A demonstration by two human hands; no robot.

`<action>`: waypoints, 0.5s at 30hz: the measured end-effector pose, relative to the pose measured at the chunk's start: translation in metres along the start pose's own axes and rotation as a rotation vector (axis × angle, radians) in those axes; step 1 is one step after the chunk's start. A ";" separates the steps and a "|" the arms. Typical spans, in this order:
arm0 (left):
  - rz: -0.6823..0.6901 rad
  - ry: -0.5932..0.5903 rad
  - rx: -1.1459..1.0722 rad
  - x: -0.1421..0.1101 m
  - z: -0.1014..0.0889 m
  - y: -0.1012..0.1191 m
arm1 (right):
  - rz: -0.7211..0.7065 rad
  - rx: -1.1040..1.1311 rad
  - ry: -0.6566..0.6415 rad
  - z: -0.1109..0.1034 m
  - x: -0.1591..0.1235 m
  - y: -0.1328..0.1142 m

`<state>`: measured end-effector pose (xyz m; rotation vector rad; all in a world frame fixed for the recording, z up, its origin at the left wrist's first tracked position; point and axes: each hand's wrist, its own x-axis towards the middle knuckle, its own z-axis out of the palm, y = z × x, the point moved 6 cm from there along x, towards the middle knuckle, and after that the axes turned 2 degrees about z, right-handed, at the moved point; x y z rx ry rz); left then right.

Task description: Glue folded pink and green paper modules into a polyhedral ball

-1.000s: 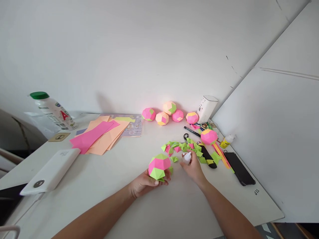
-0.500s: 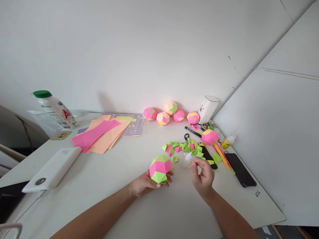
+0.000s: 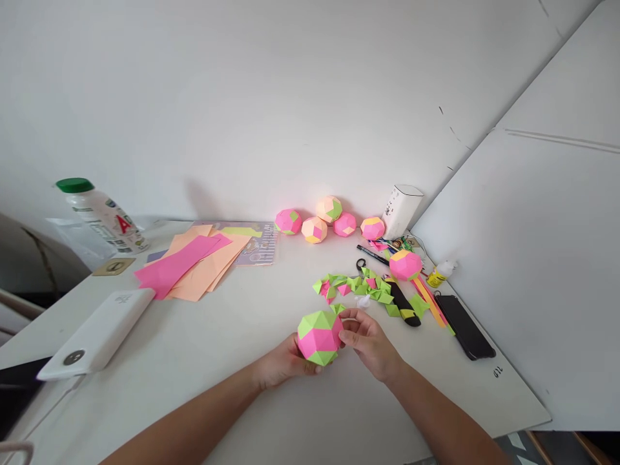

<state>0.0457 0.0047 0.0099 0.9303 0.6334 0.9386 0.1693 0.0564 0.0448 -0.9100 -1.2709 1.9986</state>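
A pink and green folded paper ball [image 3: 319, 336] is cupped from below by my left hand [image 3: 283, 361]. My right hand [image 3: 367, 339] touches the ball's right side with its fingertips. Just beyond the hands stands a small clear glue bottle [image 3: 363, 301]. Behind it lies a heap of loose green and pink folded paper pieces [image 3: 359, 287]. Another pink ball [image 3: 405, 265] rests to the right of the heap.
Several finished paper balls [image 3: 314, 229] line the wall next to a white box [image 3: 402, 211]. Pink and orange paper sheets [image 3: 194, 261], a green-capped bottle [image 3: 99, 214] and a white power bank [image 3: 99, 332] lie left. A black phone [image 3: 465, 326] and a yellow glue bottle [image 3: 440, 274] are right.
My right hand let go of the small glue bottle, left it on the table and came back to the ball's right side. My left hand has turned the ball a little.
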 end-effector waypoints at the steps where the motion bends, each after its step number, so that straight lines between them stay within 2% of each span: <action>1: 0.017 -0.014 -0.025 0.000 0.001 0.001 | 0.011 0.017 0.002 0.000 -0.001 -0.001; 6: 0.108 -0.045 -0.234 0.002 0.002 0.006 | -0.007 -0.030 0.038 -0.002 -0.007 -0.012; 10: 0.119 0.017 -0.219 0.001 -0.004 0.004 | 0.037 -0.137 0.048 -0.002 -0.007 -0.008; 15: 0.041 0.046 -0.163 0.000 -0.005 -0.001 | 0.083 -0.135 -0.053 0.006 -0.004 0.007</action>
